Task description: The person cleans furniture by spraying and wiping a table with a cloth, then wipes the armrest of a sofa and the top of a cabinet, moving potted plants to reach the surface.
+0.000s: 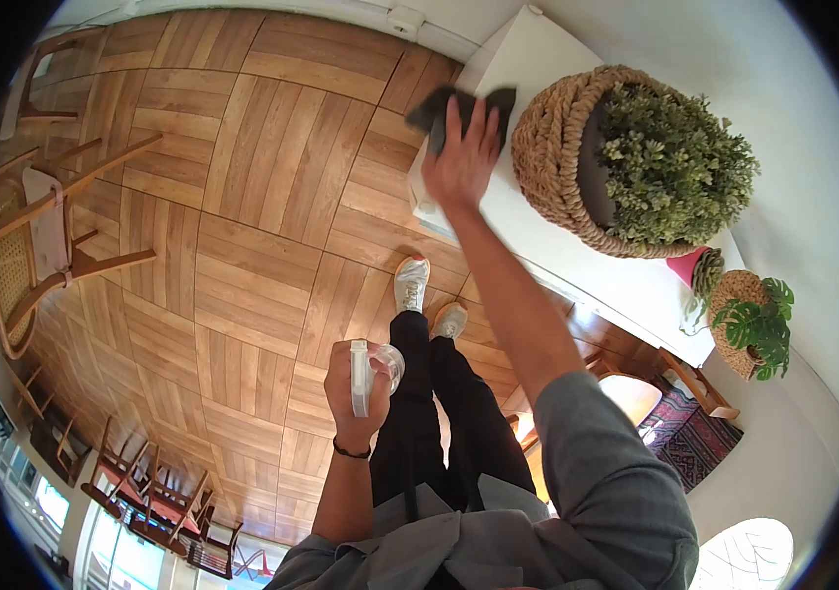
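Note:
My right hand (464, 157) presses a dark grey cloth (500, 106) on the white cabinet top (577, 270), near its far left edge. The fingers lie spread over the cloth, and part of it hangs past the edge. Right beside the hand stands a woven basket (552, 157) holding a leafy green plant (675, 162). Lower in the view, my left hand (351, 388) is wrapped round a clear spray bottle with a white top (360, 379), held above the wooden floor in front of my legs.
Further along the cabinet are a small pink pot (685, 265) and a small woven pot (734, 290) with green leaves. A wooden chair (46, 236) stands at the left, several more at lower left. A patterned textile (685, 433) lies at lower right.

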Demonstrator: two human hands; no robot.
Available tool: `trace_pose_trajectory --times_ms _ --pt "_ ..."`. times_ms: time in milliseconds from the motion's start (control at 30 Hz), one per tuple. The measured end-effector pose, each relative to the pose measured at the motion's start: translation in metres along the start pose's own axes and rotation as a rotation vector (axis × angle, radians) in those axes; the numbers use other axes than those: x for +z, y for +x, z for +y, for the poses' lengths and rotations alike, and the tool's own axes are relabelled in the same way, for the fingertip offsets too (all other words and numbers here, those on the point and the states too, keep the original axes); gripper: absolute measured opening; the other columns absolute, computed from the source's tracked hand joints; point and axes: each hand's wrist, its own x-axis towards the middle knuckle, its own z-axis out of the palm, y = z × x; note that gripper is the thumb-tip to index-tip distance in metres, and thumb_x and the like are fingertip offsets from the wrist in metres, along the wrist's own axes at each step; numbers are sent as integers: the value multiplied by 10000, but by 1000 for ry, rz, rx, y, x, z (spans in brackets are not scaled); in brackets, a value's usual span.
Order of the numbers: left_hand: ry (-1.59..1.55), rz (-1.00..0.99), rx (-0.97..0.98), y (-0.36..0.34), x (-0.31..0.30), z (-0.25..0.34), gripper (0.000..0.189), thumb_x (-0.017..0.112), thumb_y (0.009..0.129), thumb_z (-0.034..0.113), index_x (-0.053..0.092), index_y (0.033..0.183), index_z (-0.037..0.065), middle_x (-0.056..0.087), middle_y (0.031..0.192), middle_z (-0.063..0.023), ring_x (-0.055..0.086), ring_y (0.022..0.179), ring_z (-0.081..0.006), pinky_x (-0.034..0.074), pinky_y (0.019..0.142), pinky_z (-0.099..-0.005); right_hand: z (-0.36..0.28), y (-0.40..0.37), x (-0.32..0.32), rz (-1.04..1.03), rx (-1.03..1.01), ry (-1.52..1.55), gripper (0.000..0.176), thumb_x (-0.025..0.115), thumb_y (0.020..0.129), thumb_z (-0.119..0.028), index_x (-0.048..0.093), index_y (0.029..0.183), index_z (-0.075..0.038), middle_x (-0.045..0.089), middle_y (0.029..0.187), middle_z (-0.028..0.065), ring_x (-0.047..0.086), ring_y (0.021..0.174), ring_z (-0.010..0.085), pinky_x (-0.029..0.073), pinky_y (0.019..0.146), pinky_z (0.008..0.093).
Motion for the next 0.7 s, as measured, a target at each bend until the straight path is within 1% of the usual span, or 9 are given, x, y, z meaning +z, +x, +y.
trace_pose_trajectory --times_ms 67,167,300,400,467,533,567,667,700 --pt "-32 -16 -32 3 -2 6 227 577 802 -11 536 1021 32 607 951 -76 606 806 -156 494 776 -289 -2 -32 -8 -58 38 -43 711 648 858 -245 364 1509 -207 200 1595 186 178 1467 448 233 1151 596" --pt "-44 -18 -12 9 -3 15 246 584 767 -28 572 1008 23 610 964 -127 653 830 -238 516 747 -319 -5 -8 -3 -44 143 -77 751 670 846 -280 345 1515 -180 194 1593 196 169 1469 449 216 1158 594" --pt "-55 -20 -55 12 -3 11 243 606 767 -11 581 1005 28 617 966 -114 656 830 -231 521 750 -320 2 103 24 194 272 -47 741 661 859 -322 345 1503 -137 261 1555 225 162 1465 451 181 1173 576" --pt "-50 -32 -86 18 -3 21 242 623 770 9 587 1008 28 621 969 -117 659 817 -245 526 739 -322 6 169 30 258 411 73 702 609 890 -271 317 1511 -123 190 1581 237 89 1483 452 129 1189 564" --pt "-12 -33 -94 14 -5 11 250 629 771 4 596 1017 27 621 993 -116 658 770 -216 527 694 -304 6 196 37 326 509 129 672 605 896 -263 341 1498 -121 189 1579 226 80 1483 449 117 1191 565" --pt "-61 -45 -98 16 -8 17 247 637 771 5 598 1014 26 622 987 -124 654 763 -213 525 691 -301 5 209 45 313 447 52 636 607 891 -254 381 1470 -117 220 1567 211 102 1478 446 127 1189 566" --pt "1 -44 -30 20 -10 22 253 641 768 10 597 1017 25 620 989 -135 651 757 -222 524 690 -305 5 210 50 303 411 12 619 608 889 -249 402 1457 -115 236 1561 203 112 1475 444 132 1187 566" --pt "5 -38 -83 17 -18 10 251 635 769 -1 599 1015 24 617 993 -133 651 762 -216 523 689 -305 10 187 50 324 285 -23 583 623 871 -251 454 1413 -114 291 1535 177 155 1463 431 148 1183 566" --pt "-57 -16 -156 17 -19 10 235 632 768 -1 605 999 24 617 992 -131 652 780 -231 523 693 -311 10 172 48 313 278 -15 588 634 860 -239 461 1410 -120 298 1533 173 173 1458 426 162 1179 565"
